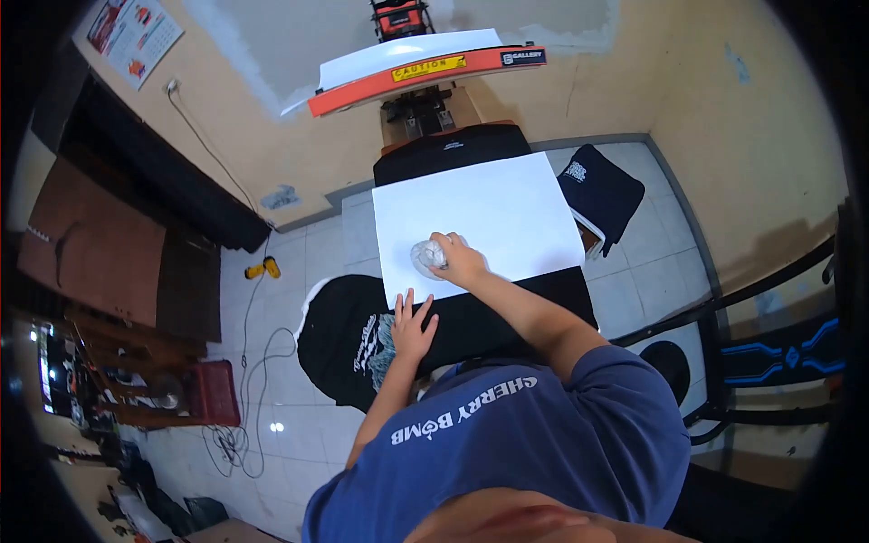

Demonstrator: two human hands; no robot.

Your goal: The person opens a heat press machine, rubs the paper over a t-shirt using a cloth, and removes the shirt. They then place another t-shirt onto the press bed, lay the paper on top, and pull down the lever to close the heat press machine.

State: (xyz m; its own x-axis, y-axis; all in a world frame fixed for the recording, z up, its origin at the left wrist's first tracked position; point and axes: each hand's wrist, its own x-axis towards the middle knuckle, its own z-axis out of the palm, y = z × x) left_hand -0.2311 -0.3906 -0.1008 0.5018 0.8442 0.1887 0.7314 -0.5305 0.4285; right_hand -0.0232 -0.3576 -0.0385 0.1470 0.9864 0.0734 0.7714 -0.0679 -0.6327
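Right hand (462, 262) on wad, left hand (413, 333) at sheet corner.
Right: fingers part-curled around the crumpled grey wad (425, 259), holding it on the white sheet (493, 204), left of centre, toward the near edge. Left: open, fingers spread, fingertips at the sheet's near-left corner, holding nothing. Sheet lies on black cloth (507, 312) over the press bed, which shows dark past the sheet's far and near edges. Raised orange press head (430, 72) beyond the far edge. Looks like a wiping/smoothing step; any further stroke needs even pressure and that corner steadied.
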